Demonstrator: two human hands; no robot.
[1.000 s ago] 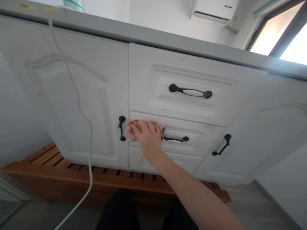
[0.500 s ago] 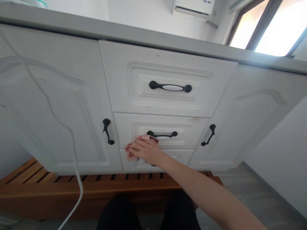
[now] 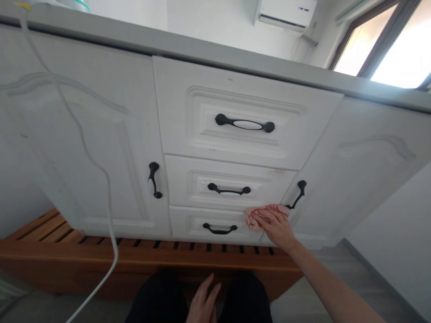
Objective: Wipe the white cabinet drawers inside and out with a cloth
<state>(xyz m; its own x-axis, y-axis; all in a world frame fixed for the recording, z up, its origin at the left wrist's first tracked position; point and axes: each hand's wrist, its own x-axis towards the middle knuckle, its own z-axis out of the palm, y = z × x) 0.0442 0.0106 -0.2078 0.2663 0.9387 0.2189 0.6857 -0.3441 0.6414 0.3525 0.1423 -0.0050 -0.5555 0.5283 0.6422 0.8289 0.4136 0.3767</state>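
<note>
My right hand [image 3: 276, 228] presses a pink and white cloth [image 3: 253, 218] against the right end of the bottom drawer [image 3: 195, 229], close to the lower end of the right door's handle [image 3: 299, 194]. The cloth lies under its fingers. My left hand [image 3: 203, 301] is low in the view between my knees, its fingers stretched out and apart, with nothing seen in it. Above the bottom drawer are the middle drawer [image 3: 178, 175] and the top drawer [image 3: 171, 107], both closed, with black handles.
A white cable [image 3: 109, 197] hangs in front of the left door [image 3: 101, 179]. A slatted wooden bench [image 3: 151, 260] stands under the cabinet front. The grey countertop edge [image 3: 202, 47] runs across the top. An air conditioner [image 3: 286, 13] and a window [image 3: 397, 49] are behind.
My right hand has moved right with the cloth, from the left part of the lower drawers to their right end. My left hand has come into view. The camera view has shifted slightly.
</note>
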